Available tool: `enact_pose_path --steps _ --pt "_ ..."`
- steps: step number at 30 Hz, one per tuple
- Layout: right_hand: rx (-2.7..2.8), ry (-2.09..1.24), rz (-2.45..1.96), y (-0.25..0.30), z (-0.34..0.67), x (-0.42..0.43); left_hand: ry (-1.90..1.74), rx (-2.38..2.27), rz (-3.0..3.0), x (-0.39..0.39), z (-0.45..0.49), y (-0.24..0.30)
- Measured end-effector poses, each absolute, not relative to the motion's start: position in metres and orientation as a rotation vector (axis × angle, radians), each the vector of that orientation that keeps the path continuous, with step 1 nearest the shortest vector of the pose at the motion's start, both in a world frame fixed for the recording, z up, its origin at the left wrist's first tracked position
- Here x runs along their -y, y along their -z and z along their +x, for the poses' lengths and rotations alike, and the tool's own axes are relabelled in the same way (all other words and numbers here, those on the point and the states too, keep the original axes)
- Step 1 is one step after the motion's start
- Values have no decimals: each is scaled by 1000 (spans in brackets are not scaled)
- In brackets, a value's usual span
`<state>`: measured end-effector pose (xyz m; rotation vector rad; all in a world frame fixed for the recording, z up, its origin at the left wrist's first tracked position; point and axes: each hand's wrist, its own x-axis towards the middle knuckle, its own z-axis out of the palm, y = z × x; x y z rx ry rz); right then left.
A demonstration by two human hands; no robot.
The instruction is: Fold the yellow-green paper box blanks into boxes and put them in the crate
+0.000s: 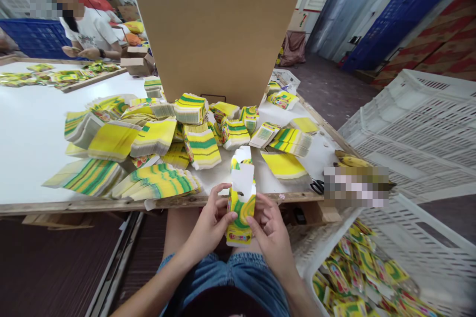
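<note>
Over my lap, just off the table's front edge, I hold a yellow and green printed carton [240,213] upright between both hands. Its white top flaps stand open toward the table. My left hand [213,218] grips its left side, thumb on the front face. From the right, my right hand [267,220] holds the other side, its thumb also on the front and its fingers curled behind. Beyond the carton, stacks of flat yellow and green cartons [203,146] are heaped on the white table [29,158].
A tall brown cardboard panel [219,25] stands behind the heap. Black-handled scissors [317,186] and bananas [351,161] lie at the right edge. A white crate [420,228] holding yellow packets [357,267] stands low on my right. Across the table sits another person [91,29].
</note>
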<state>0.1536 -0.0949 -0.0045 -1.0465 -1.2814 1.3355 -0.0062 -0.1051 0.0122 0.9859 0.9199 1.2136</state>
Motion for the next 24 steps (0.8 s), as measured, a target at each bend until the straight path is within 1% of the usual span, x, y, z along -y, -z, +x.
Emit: enact_pose_path --steps 5,8,10,14,19,24 --pt "1407 -1435 -991 -12 166 87 -1111 -733 988 105 -12 -15" --pt "1596 -1288 -1052 -18 172 82 -1070 -677 941 109 -9 -12" --pt "1614 -1186 -1080 -18 171 81 -1083 -686 923 111 -7 -11" --pt "1401 -1239 -1060 -12 168 82 -1057 -706 956 112 -8 -11" --pt "1575 -1144 -1008 -13 177 79 -1040 -830 1075 108 -12 -9" --pt "1600 -1448 -1122 -17 178 77 -1054 -936 1193 109 -8 -11"
